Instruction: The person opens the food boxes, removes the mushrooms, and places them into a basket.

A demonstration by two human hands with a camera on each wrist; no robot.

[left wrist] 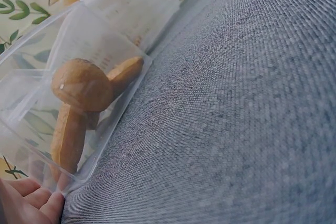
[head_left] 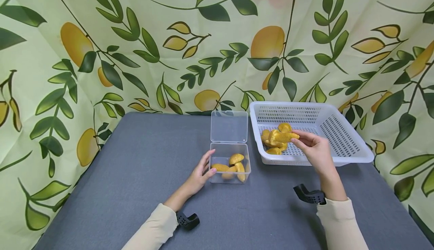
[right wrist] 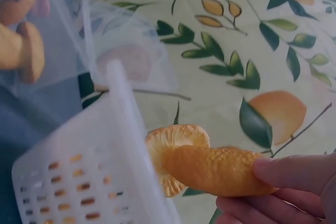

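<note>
Pale sleeves [head_left: 340,223] nearest, black wrist mounts [head_left: 190,221] alongside. Right hand [head_left: 316,149]: grip narrow, pinching yellow mushroom [head_left: 284,137] by stem end, over white basket [head_left: 298,160] holding similar ones. Left hand [head_left: 199,174]: grip wide, fingers touching clear box [head_left: 220,180] at its left side. Box on grey bench [head_left: 159,148], lid [head_left: 229,126] swung back, several mushrooms [head_left: 236,159] inside.

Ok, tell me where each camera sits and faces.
Head: on the head, facing forward and down at the clear square plastic box and white perforated plastic basket; left hand, right hand and cream sleeves show.
Left wrist: worn there, facing the box's side; both hands partly show.
Right wrist: worn there, facing the yellow mushroom in the visible right hand.
Both wrist views share the box.
</note>
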